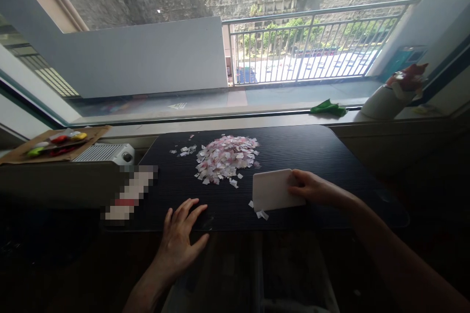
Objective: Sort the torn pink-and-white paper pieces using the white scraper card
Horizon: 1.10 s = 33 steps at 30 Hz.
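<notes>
In the head view my right hand (308,187) grips the right edge of a white rectangular card (271,190) with rounded corners, thumb in front. A few loose paper scraps (262,214) lie against the card's lower left corner. My left hand (181,234) rests with spread fingers at the near edge of the dark table, holding nothing. Between and beyond the hands is a heap of small white and pinkish paper pieces (225,156). Several stray bits (187,150) lie to the left of this heap.
The dark wood-grain table (304,151) stands against a window sill (257,118). On the sill are a green cloth (328,108) and a white figure (389,95). Left of the table are a cardboard sheet (18,156) with colourful items and a white slatted device (110,153). A pixelated patch covers the table's left edge.
</notes>
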{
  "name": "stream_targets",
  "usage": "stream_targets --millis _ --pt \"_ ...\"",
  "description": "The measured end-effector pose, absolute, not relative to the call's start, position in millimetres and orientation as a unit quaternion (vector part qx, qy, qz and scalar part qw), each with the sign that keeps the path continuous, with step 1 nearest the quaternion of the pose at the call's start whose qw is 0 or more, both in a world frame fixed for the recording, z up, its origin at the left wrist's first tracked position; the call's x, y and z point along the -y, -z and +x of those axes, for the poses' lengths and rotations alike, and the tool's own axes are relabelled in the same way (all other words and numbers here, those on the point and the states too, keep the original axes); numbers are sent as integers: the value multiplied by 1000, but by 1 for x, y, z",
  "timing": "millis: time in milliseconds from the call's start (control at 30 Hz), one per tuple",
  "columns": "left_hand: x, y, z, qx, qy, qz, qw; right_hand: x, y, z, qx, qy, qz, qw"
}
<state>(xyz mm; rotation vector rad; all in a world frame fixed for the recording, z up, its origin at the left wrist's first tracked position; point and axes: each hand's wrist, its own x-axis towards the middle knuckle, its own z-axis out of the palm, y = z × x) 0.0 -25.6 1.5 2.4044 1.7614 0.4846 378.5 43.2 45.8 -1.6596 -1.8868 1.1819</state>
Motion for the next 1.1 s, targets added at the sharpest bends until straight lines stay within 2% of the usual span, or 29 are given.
stream_targets --millis 333,633,733,967,1100 --pt "26 -5 0 -580 -148 799 65 -33 -57 396 658 -472 -570 139" --pt "26 -4 -2 -577 -145 802 58 -9 -64 417 615 -563 -522 181" --pt "27 -8 2 -584 -137 797 63 -6 -65 423 622 -527 -543 201" --pt "34 -7 14 -606 -127 785 33 -40 -53 389 651 -386 -578 305" --pt "35 -7 10 -592 -111 797 41 -59 -47 365 664 -388 -576 277"
